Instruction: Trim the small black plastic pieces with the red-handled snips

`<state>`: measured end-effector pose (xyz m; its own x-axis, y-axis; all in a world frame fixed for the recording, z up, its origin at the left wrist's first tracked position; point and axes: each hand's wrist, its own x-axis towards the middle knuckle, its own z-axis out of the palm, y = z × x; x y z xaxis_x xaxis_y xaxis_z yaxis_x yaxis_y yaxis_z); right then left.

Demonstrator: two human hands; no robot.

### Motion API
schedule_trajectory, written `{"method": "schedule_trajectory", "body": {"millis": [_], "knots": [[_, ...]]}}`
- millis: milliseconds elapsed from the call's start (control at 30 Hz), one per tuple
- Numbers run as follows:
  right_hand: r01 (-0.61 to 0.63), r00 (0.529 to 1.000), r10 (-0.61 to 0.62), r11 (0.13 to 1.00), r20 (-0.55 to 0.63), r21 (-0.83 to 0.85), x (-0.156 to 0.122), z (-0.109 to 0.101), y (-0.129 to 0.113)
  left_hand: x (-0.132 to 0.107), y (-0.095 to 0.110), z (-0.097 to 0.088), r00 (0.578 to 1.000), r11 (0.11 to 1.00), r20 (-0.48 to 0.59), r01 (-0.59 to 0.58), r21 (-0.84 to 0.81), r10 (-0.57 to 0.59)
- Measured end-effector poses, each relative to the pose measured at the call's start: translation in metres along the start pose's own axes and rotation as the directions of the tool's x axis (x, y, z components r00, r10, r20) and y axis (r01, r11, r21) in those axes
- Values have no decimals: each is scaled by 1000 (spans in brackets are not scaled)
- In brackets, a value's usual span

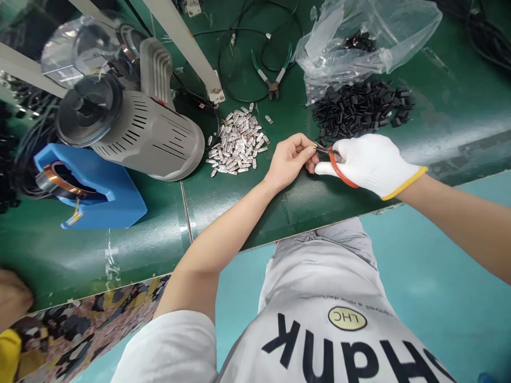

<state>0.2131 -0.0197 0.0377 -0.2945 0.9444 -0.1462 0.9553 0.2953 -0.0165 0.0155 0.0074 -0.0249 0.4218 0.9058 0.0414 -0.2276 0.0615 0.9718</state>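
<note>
My left hand (290, 159), bare, is closed in a pinch at the bench's front part. What lies between its thumb and finger is too small and covered to make out. In a white glove with a yellow cuff, my right hand (369, 162) grips red-handled pliers (339, 171). Their jaws point left and meet the fingertips of my left hand. Left of my hands lies a heap of small silvery metal pieces (239, 141). Behind my right hand spreads a pile of small black pieces (359, 109).
Green-handled cutters (272, 85) lie open farther back, by black cables (223, 69). A clear plastic bag (371, 37) sits at the back right. On the left stand a grey machine (147, 133) and a blue tape dispenser (123, 197). Another person's arm (14, 298) shows at far left.
</note>
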Motion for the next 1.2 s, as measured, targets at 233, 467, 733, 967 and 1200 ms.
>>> {"method": "schedule_trajectory", "body": {"millis": [233,467,733,967,1200], "knots": [[3,1000,-3,1000,-17,-15,7,3,-1,0,-3,-1,1000,1000,-4,-19,24,19],[-16,998,15,1000,-65,-14,3,16,-1,0,-4,-1,999,999,8,-40,34,39],[-42,999,43,999,-23,26,2,10,-4,0,-4,1,999,1000,-20,-30,2,30],[-75,997,75,995,-10,64,0,6,-6,0,-5,0,999,999,23,-46,26,46],[-41,999,41,999,-13,13,-1,11,-5,-1,-5,1,998,996,4,-57,74,57]]}}
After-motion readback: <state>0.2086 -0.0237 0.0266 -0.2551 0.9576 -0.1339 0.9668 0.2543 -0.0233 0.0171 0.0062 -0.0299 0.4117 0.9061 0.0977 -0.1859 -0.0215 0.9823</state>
